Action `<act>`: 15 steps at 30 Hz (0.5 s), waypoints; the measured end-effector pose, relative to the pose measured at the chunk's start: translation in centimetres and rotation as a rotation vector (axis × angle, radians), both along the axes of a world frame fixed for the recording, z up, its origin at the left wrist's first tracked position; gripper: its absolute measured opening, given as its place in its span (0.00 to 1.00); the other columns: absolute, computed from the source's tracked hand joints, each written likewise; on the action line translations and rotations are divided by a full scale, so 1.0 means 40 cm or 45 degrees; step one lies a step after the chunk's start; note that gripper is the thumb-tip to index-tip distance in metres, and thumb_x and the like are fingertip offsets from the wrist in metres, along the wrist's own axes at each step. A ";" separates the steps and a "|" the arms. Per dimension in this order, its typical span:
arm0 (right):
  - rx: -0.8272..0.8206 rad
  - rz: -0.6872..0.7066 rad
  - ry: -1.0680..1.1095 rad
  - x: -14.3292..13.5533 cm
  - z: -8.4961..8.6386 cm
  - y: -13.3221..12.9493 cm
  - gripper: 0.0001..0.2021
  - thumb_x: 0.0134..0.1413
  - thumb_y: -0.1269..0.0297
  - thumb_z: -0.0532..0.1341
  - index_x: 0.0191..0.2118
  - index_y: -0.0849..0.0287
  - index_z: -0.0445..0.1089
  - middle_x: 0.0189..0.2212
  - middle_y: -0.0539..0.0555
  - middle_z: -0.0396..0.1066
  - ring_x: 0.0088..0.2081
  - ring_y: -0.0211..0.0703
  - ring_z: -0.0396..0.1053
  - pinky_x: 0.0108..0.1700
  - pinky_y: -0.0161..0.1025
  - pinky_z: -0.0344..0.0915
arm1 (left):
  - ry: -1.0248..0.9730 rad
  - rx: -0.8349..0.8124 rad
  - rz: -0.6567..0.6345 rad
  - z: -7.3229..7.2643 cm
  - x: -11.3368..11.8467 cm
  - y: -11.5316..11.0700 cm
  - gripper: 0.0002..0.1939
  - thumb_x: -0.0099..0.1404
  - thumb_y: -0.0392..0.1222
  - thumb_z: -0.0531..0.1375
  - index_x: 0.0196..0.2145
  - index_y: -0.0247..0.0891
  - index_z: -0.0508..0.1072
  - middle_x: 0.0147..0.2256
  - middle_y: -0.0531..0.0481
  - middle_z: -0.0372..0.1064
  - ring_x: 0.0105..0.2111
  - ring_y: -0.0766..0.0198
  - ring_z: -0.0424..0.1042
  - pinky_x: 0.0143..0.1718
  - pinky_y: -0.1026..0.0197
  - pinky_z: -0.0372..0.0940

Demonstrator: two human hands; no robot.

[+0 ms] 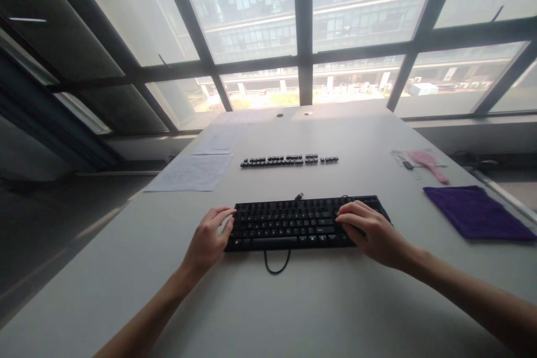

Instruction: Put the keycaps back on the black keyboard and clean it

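Note:
A black keyboard (279,228) lies on the white table in front of me. Bare switches show along its back rows, while keycaps cover the nearer rows. My left hand (212,235) is at the keyboard's left end, its thumb and fingers bent against that edge. Over the right part of the keys, my right hand (364,226) has its fingers curled together with the tips down. Whatever lies between those fingertips is hidden. Behind the keyboard, loose black keycaps (272,162) stand in two lines across the table.
A cable loop (277,273) sticks out in front of the keyboard, and a USB plug (299,196) lies behind it. White papers (188,173) are at the left. To the right are a folded purple cloth (478,212) and a pink hairbrush (427,163) beside a clear bag.

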State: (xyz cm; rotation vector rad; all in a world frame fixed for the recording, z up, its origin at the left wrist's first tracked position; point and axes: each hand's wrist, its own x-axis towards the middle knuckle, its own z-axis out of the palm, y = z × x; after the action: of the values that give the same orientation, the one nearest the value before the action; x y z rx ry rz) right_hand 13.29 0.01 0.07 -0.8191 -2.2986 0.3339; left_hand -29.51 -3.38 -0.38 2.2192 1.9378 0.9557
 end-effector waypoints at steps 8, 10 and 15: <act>0.043 0.043 -0.151 -0.091 0.024 0.030 0.11 0.66 0.72 0.56 0.44 0.55 0.74 0.45 0.59 0.74 0.46 0.50 0.71 0.47 0.47 0.71 | -0.286 -0.077 0.031 -0.011 0.034 -0.065 0.15 0.70 0.46 0.55 0.44 0.37 0.78 0.44 0.44 0.77 0.42 0.56 0.77 0.39 0.58 0.77; 0.050 0.036 -0.149 -0.099 0.038 0.044 0.10 0.66 0.72 0.56 0.43 0.56 0.75 0.44 0.58 0.74 0.46 0.50 0.71 0.47 0.47 0.71 | -0.291 -0.081 -0.004 -0.002 0.039 -0.066 0.14 0.70 0.44 0.55 0.43 0.38 0.78 0.43 0.44 0.77 0.42 0.57 0.77 0.37 0.59 0.77; 0.062 0.027 -0.135 -0.162 0.077 0.134 0.09 0.64 0.70 0.57 0.42 0.57 0.76 0.42 0.58 0.75 0.45 0.50 0.71 0.48 0.47 0.69 | -0.155 0.021 -0.053 0.027 -0.014 0.055 0.14 0.69 0.42 0.56 0.46 0.37 0.78 0.44 0.44 0.77 0.37 0.60 0.77 0.40 0.58 0.75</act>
State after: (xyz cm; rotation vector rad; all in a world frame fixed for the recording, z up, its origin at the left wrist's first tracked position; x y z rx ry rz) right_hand 6.80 5.35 3.16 -0.8060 -2.4061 0.2484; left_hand -30.07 -1.18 0.70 2.1464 1.8315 1.0771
